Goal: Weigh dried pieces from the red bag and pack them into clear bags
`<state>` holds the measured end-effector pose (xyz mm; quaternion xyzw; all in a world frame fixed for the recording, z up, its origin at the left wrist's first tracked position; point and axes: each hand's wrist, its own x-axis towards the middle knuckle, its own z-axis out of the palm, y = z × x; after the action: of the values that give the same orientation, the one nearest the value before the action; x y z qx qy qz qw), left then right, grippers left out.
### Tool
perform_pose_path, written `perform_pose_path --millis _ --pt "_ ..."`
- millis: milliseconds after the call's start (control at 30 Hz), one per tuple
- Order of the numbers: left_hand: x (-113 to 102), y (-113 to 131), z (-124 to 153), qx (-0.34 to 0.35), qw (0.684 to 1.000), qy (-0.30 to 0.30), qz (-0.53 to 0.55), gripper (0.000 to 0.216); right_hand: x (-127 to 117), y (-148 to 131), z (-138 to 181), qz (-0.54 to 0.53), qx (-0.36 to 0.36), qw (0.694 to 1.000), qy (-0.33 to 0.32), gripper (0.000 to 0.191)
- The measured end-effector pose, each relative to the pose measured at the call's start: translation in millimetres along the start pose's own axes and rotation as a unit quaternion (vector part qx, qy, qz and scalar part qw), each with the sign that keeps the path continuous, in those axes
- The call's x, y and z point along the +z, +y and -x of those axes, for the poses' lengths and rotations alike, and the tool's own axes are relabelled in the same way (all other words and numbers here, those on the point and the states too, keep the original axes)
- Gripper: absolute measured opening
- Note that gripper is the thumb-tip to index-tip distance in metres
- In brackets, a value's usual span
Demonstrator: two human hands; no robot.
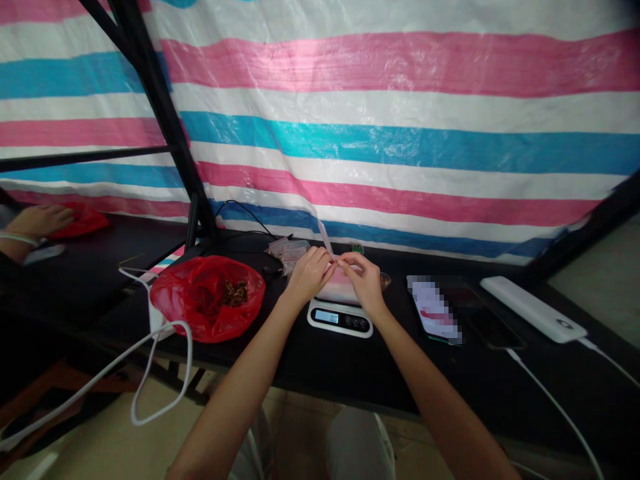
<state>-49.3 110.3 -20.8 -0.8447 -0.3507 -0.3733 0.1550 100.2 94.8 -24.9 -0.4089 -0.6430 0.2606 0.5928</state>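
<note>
So the digital scale (345, 328) sits on the black counter (320, 363), and both of the person's hands are up over the far part of it. The left hand (311, 273) and right hand (365, 280) are pinched in close, fingertips meeting above the scale's plate (335, 293) at the lower end of a thin pale strip (325, 237) that sticks up past them. It's see-through-ish, and whatever is right between the fingertips is too small to make out. The scale's display (327, 317) is lit and looks like it reads zero.

Left of the scale there's an open red plastic bag (173, 293) with brown bits (235, 293) in it — too fuzzy to say what they are. Behind the scale, on its left, a few small clear packets (294, 252) lie in a heap. To the right of the scale: a lit phone (434, 310), then a dark phone (495, 327), then a white power bank (530, 307) with a cable plugged in. Way off to the scale's left, another person's hand (43, 221) rests by a second red bag (83, 221).
</note>
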Motion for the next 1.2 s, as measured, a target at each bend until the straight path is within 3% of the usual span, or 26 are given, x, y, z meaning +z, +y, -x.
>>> perform_pose_path --millis 133,367,533,800,1000,1200 --pt "2 2 1 -0.001 1.000 0.002 -0.002 0.020 -1 -5 1 0.052 -0.016 0.999 -0.001 0.020" --pt "6 1 2 -0.014 0.994 -0.024 0.102 0.024 -3 -13 6 0.132 -0.062 0.989 -0.005 0.024" --pt "6 3 3 -0.078 0.978 -0.049 0.186 0.029 -9 -4 1 0.203 -0.097 0.974 -0.003 0.022" --pt "17 0 -2 -0.183 0.886 -0.052 0.422 0.042 -18 -1 0 0.294 -0.131 0.946 -0.020 0.023" --pt "20 -6 -6 -0.256 0.816 0.016 0.518 0.035 -15 -3 2 0.281 -0.103 0.954 -0.028 0.025" --pt "16 -2 -8 -0.288 0.791 0.042 0.537 0.032 -14 -4 2 0.251 -0.096 0.963 -0.022 0.024"
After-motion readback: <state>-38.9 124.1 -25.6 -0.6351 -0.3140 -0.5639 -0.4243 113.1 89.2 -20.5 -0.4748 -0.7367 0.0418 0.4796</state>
